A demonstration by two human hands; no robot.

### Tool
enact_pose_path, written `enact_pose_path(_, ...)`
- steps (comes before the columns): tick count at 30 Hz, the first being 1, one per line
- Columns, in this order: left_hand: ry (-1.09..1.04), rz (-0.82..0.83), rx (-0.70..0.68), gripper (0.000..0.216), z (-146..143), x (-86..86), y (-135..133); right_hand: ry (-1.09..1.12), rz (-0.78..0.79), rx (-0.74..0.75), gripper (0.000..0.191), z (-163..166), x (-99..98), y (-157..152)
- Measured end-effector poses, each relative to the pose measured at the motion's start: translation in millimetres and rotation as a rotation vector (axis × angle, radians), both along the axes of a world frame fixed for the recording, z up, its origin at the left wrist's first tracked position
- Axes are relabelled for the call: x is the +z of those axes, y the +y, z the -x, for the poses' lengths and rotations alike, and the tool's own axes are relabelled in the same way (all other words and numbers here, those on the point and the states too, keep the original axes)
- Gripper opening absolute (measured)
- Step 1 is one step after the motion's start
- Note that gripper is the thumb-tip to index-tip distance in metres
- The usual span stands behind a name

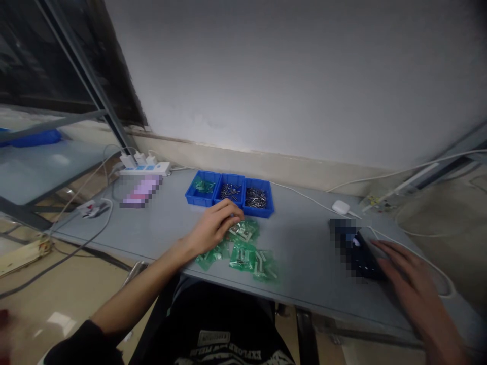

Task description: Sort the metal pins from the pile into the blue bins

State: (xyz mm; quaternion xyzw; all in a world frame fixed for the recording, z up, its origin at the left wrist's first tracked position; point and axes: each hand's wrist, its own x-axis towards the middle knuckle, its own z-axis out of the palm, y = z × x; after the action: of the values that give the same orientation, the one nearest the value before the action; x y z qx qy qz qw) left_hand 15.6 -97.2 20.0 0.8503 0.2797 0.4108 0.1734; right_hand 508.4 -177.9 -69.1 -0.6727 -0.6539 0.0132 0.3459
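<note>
My left hand (pixel 215 225) rests on a pile of small green plastic bags (pixel 247 251) at the front of the grey table (pixel 304 233); its fingers curl over the top bag, which holds a small part. My right hand (pixel 409 281) lies flat with its fingers stretched out over a dark, blurred object (pixel 355 251) at the right. Three blue bins (pixel 230 192) stand in a row just behind the bags; the left bin holds green bags, the other two hold small metal parts.
A white power strip (pixel 144 166) with plugs and cables sits at the back left beside a blurred pink object (pixel 140 192). A white earbud case (pixel 340 207) and white cables lie at the back right. A wall rises behind the table.
</note>
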Motion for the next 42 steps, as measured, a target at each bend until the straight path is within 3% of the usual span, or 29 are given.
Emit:
enact_pose_path(6,-0.014,-0.012,0.016,0.013,3.5,2.8,-0.7,-0.073,0.081,0.016,0.083,-5.4,-8.2,-8.4)
enact_pose_path(10,-0.019,-0.017,0.023,0.012,2.7,3.8,0.0,-0.048,0.083,-0.002,0.077,-11.0,-15.5,-2.4)
enact_pose_path(16,-0.03,-0.026,0.011,0.013,1.2,4.2,1.7,0.017,0.022,-0.155,0.059,-17.8,-20.7,-3.0)
enact_pose_path(22,-0.035,-0.026,0.011,0.013,0.4,5.3,0.8,-0.041,-0.032,0.034,0.046,-2.6,-13.7,-3.2)
enact_pose_path(42,-0.038,-0.026,0.016,0.012,1.6,4.0,0.3,-0.037,-0.092,-0.068,0.048,-0.4,-12.0,-4.5)
